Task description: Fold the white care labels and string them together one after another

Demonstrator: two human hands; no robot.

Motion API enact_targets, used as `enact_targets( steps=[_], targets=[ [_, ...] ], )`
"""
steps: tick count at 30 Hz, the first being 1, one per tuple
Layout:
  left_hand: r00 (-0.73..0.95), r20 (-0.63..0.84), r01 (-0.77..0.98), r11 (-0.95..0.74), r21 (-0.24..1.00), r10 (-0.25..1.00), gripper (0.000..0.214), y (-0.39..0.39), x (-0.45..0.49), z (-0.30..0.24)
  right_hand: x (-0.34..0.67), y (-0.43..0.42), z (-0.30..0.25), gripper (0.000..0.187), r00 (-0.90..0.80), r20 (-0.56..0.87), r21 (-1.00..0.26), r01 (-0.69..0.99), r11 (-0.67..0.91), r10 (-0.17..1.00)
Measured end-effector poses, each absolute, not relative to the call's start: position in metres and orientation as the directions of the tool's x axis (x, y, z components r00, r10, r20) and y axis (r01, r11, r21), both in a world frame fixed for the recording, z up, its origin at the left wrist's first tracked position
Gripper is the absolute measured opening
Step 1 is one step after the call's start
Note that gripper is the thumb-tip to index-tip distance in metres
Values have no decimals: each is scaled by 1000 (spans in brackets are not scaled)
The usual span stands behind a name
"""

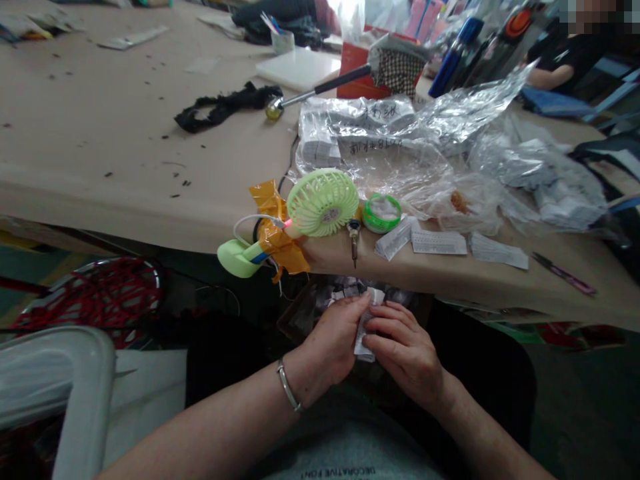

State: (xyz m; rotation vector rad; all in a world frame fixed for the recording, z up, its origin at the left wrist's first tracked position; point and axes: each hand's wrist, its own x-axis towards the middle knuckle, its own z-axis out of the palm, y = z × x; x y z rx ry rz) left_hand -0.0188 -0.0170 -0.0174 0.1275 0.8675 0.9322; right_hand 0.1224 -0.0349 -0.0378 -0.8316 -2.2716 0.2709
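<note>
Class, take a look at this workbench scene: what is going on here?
A seated person pinches a small stack of white slips between the left hand and right hand, held over the lap just below the edge of the beige worktable. On the table lie loose white printed slips, crumpled clear plastic bags holding more bundles, and a pale green handheld fan wrapped with orange tape.
</note>
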Motion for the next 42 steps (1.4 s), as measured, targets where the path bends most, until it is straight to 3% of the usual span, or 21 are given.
enact_targets(
  steps=[4,7,10,13,16,19,27,31,34,38,42],
  targets=[
    [315,-590,-620,632,465,743,9,-19,-19,-19,124,-37,-37,23,-547,540,-435,469,769,639],
    [334,-595,-590,654,473,731,6,-19,-21,-17,129,-40,-36,33,-475,533,-557,426,713,700],
    [414,-623,-460,744,485,663,12,-19,-25,-12,137,-38,-39,25,-217,435,-784,386,487,874],
    [461,-639,-344,788,511,615,19,-20,-28,-6,144,-27,-44,27,-64,196,-958,200,205,979],
    [517,-604,-315,791,525,607,19,-22,-28,-3,147,-13,-49,43,-304,-67,-993,-73,-94,950],
    [561,-580,-287,796,533,591,19,-24,-28,-4,146,-6,-51,52,-557,-200,-926,-160,-341,806],
    [596,-575,-242,808,537,561,18,-28,-28,-7,139,-7,-59,24,-630,-242,-810,-287,-511,738],
    [584,-572,-244,796,554,576,13,-28,-27,-10,137,-8,-60,23,-635,-250,-803,-285,-523,731],
    [570,-573,-248,788,564,589,17,-27,-28,-13,137,-9,-54,35,-580,-247,-882,-196,-428,776],
    [541,-558,-290,762,579,629,19,-24,-32,-16,135,-15,-37,41,-387,-86,-990,140,-34,918],
    [491,-562,-345,740,577,666,16,-23,-34,-20,130,-24,-27,40,-327,183,-784,520,338,927]
  ],
)
